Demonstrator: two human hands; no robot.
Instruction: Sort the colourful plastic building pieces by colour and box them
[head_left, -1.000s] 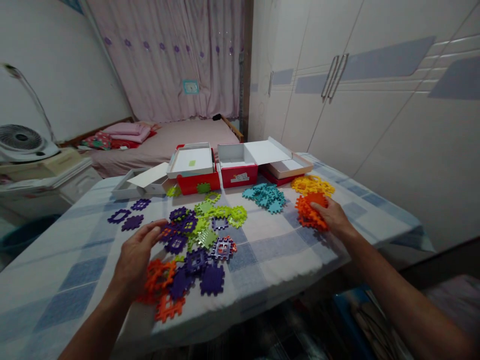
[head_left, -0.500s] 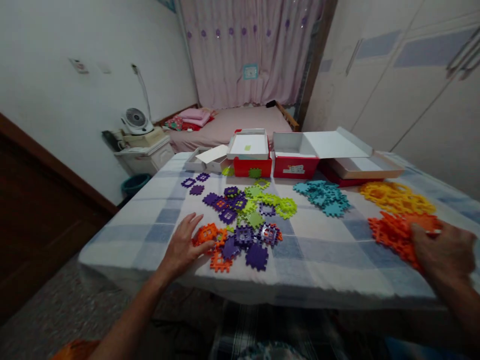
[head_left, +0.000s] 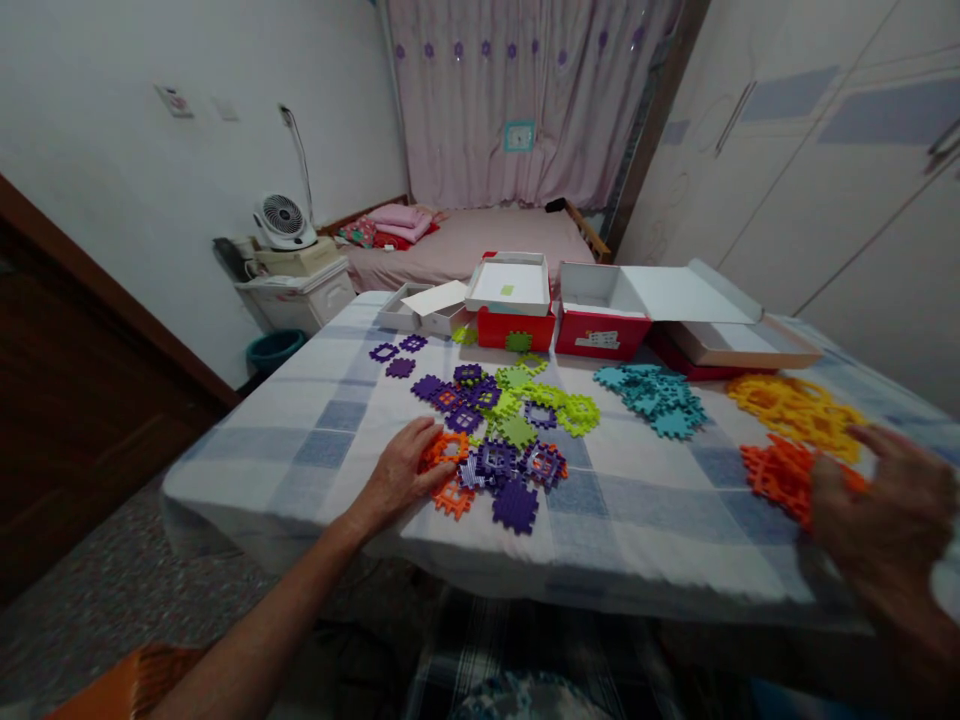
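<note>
My left hand (head_left: 401, 472) lies on the checked tablecloth (head_left: 315, 440) with its fingers curled over orange plastic tiles (head_left: 447, 478) at the near edge of a mixed heap of purple tiles (head_left: 491, 462) and lime green tiles (head_left: 540, 405). Over at the right, my right hand (head_left: 881, 510) hovers above a pile of orange tiles (head_left: 772, 470), fingers spread and smeared by motion, nothing visibly in them. A yellow pile (head_left: 795, 405) and a teal pile (head_left: 652, 395) lie beyond it.
Open red boxes with white insides (head_left: 514, 300) (head_left: 604, 315) and a small white box (head_left: 416, 308) stand along the table's far side. A wardrobe (head_left: 825, 180) fills the right wall. A bed (head_left: 465, 245), a cabinet with a fan (head_left: 283, 222) and a teal bin (head_left: 274, 350) are behind.
The camera view has swung left and lower. My left hand has slid onto the orange tiles and curled over them. My right hand has lifted off the orange pile and opened.
</note>
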